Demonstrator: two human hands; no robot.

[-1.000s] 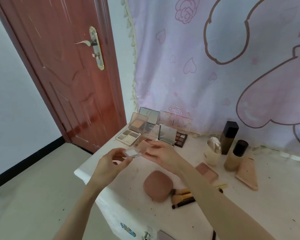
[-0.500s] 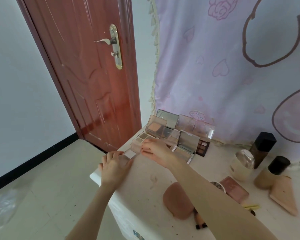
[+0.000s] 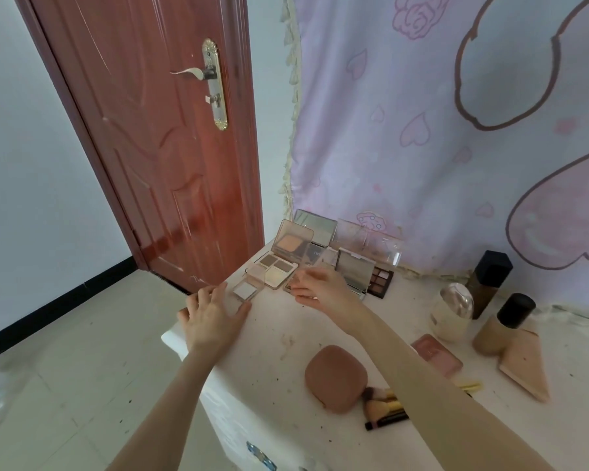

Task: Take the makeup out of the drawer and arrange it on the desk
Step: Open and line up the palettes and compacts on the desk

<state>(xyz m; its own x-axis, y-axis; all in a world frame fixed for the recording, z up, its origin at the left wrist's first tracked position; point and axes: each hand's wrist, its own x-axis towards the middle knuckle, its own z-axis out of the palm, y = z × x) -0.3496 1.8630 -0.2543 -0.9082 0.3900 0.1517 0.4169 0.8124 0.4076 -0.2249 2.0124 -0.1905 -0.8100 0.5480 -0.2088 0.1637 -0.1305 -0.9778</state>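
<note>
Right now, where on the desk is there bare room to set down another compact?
Bare desk lies between the left hand, the right forearm and the brown pouch. The far left corner is crowded with open palettes. Bottles and brushes fill the right.

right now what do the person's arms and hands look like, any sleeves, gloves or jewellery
Both forearms are bare right up to the frame edge, with no sleeves in view. The left hand and right hand wear no gloves; no rings, watch or bracelet show, though the right hand is blurred.
</note>
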